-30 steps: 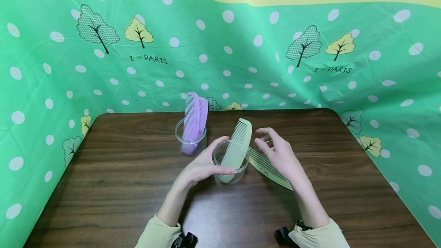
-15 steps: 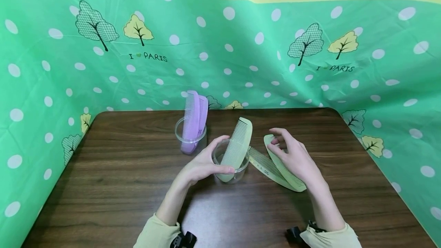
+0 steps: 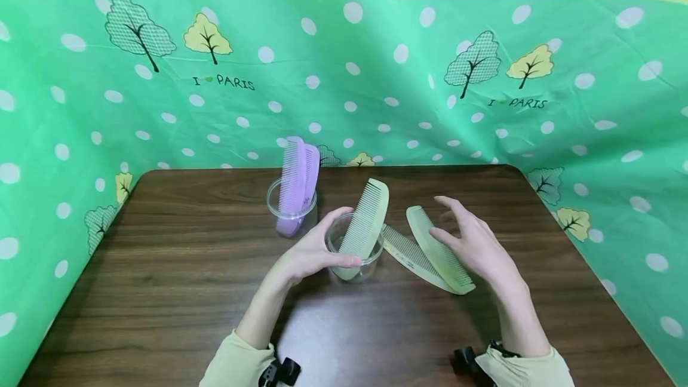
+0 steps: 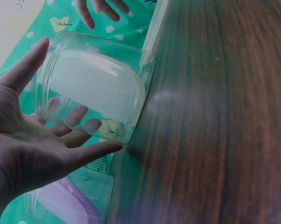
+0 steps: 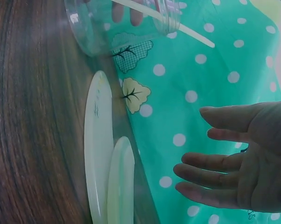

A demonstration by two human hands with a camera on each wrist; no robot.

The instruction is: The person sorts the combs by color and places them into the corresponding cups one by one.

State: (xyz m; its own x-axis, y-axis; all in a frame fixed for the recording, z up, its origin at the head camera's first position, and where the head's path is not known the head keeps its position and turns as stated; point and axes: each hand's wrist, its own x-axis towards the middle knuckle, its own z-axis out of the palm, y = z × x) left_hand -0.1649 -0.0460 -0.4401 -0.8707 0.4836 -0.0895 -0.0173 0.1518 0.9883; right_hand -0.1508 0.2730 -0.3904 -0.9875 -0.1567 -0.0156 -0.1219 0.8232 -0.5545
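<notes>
Jar grasped by left fingers; right fingers loose, gap above green combs plain only in right wrist view.

Dk brn wood-grain tbl w/ grn, wht-dotted, tree-print cloth behind & alongside.

At left I see the left hand holding a cup, a pale comb inside; lower left, a purple comb.

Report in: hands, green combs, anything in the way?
Left hand holds the near cup, one green comb leaning inside. Right hand empty, above two loose green combs on the table. Far cup holds purple combs; nothing visibly in the way.
</notes>
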